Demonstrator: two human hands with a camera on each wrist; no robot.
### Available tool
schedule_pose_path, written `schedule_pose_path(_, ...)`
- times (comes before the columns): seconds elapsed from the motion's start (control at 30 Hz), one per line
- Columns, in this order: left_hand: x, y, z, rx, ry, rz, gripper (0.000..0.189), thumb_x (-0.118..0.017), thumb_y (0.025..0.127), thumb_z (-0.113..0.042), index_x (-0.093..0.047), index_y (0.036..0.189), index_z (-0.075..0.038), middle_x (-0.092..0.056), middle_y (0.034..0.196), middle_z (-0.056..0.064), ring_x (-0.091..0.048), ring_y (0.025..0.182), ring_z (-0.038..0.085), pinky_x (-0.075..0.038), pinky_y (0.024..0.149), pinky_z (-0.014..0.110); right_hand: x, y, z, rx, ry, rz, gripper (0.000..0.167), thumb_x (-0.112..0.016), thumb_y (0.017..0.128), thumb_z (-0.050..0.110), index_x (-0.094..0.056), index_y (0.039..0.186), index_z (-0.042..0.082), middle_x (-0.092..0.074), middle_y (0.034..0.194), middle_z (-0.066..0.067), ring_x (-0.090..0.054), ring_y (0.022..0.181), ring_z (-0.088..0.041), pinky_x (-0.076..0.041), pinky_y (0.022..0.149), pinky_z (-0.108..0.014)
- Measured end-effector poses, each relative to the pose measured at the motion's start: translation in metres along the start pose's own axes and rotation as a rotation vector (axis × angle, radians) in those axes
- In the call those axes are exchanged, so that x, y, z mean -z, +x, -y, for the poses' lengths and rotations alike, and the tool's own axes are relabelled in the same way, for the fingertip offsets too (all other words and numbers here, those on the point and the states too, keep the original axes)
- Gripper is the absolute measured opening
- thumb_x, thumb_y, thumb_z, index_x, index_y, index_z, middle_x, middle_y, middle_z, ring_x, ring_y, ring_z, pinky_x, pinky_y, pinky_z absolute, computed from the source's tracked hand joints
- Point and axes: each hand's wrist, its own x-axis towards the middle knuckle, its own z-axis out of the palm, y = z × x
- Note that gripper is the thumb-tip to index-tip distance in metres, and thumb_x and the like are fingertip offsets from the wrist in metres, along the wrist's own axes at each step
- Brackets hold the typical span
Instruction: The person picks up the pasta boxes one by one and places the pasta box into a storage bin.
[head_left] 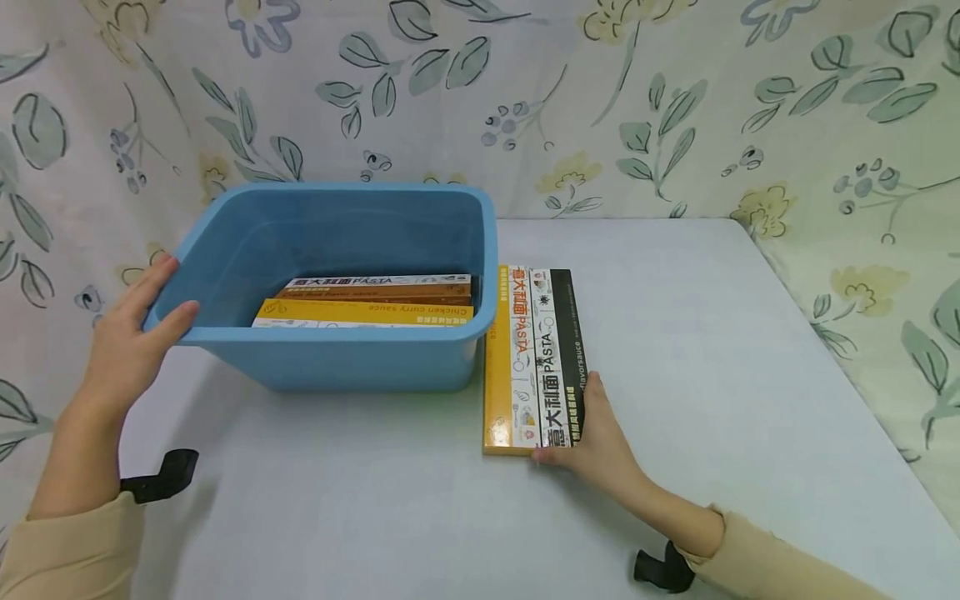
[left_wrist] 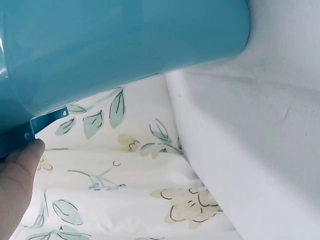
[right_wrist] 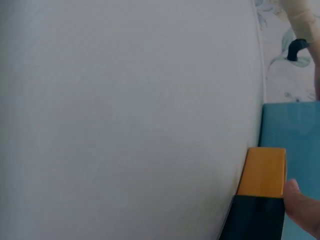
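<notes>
My left hand (head_left: 131, 333) grips the left end of a blue plastic bin (head_left: 360, 360), its thumb over the near corner of the rim; a fingertip shows beside that rim in the left wrist view. On the white table, against the bin's right side, lie two pasta boxes side by side: a yellow-and-white box (head_left: 506, 400) and a white-and-black box (head_left: 561, 350). My right hand (head_left: 600, 450) touches their near right corner, thumb along the near end, fingers straight along the black side. The right wrist view shows the thumb (right_wrist: 302, 210) at the boxes.
Inside the bin stand several similar boxes, among them a yellow Chicken curry sauce box (head_left: 367, 311) and a brown-and-white pasta box (head_left: 382, 283). White table (head_left: 712, 375) extends to the right. A floral curtain (head_left: 525, 108) hangs behind and along both sides.
</notes>
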Motion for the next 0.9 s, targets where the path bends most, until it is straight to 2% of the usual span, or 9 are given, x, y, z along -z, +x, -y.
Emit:
schedule_pose_path(0.1,0.000,0.000,0.000,0.001,0.004,-0.002,0.068,-0.047,0.098,-0.032,-0.015,0.157,-0.018,-0.010,0.162,0.012,-0.011,0.140,0.055,-0.012,0.098,0.078,0.002,0.000,0.001,-0.019,-0.024,0.026,0.135,-0.093,0.060,0.022,0.003,0.146,-0.018,-0.002,0.154,-0.037,-0.007,0.143,-0.047,-0.011,0.115,-0.055)
schedule_pose_path(0.17,0.000,0.000,0.000,-0.002,0.009,-0.003,0.068,-0.047,0.098,-0.032,-0.016,0.157,-0.018,-0.010,0.162,0.013,-0.011,0.140,0.056,-0.012,0.099,0.078,0.006,0.000,0.001,-0.040,-0.040,0.047,0.135,-0.093,0.061,0.022,0.004,0.146,-0.018,-0.001,0.154,-0.037,-0.005,0.143,-0.047,-0.011,0.116,-0.054)
schedule_pose_path(0.33,0.000,0.000,0.000,0.001,0.014,0.006,0.068,-0.047,0.098,-0.033,-0.015,0.157,-0.019,-0.009,0.162,0.012,-0.010,0.140,0.055,-0.013,0.097,0.079,0.020,0.000,-0.003,-0.063,-0.088,0.082,0.133,-0.093,0.060,0.020,0.001,0.145,-0.020,-0.009,0.152,-0.038,-0.020,0.140,-0.048,-0.020,0.114,-0.056)
schedule_pose_path(0.5,0.000,0.000,-0.001,0.000,0.005,0.006,0.069,-0.047,0.098,-0.032,-0.014,0.157,-0.020,-0.008,0.162,0.011,-0.009,0.140,0.055,-0.013,0.097,0.079,0.032,0.003,-0.007,-0.062,-0.183,0.097,0.130,-0.092,0.057,0.015,-0.003,0.142,-0.025,-0.025,0.144,-0.043,-0.037,0.129,-0.050,-0.033,0.106,-0.059)
schedule_pose_path(0.6,0.001,0.000,-0.001,-0.002,0.006,0.003,0.069,-0.047,0.098,-0.032,-0.015,0.157,-0.020,-0.009,0.162,0.011,-0.010,0.140,0.055,-0.013,0.097,0.079,0.035,0.005,-0.010,-0.054,-0.221,0.105,0.127,-0.091,0.056,0.016,-0.005,0.140,-0.027,-0.027,0.141,-0.045,-0.039,0.126,-0.051,-0.035,0.104,-0.059)
schedule_pose_path(0.77,0.001,0.000,-0.002,0.004,0.001,0.005,0.069,-0.047,0.098,-0.032,-0.014,0.157,-0.020,-0.008,0.162,0.010,-0.009,0.141,0.054,-0.013,0.097,0.079,0.035,0.010,-0.010,-0.079,-0.270,0.139,0.124,-0.087,0.063,0.023,-0.004,0.140,-0.027,-0.025,0.141,-0.045,-0.046,0.117,-0.046,-0.041,0.098,-0.057)
schedule_pose_path(0.9,0.000,0.000,-0.001,0.001,0.005,0.006,0.068,-0.046,0.098,-0.032,-0.014,0.157,-0.020,-0.008,0.162,0.010,-0.009,0.141,0.054,-0.012,0.097,0.079,0.036,0.012,-0.007,-0.122,-0.338,0.145,0.127,-0.088,0.066,0.035,-0.006,0.140,-0.026,-0.039,0.133,-0.041,-0.053,0.101,-0.037,-0.049,0.084,-0.051)
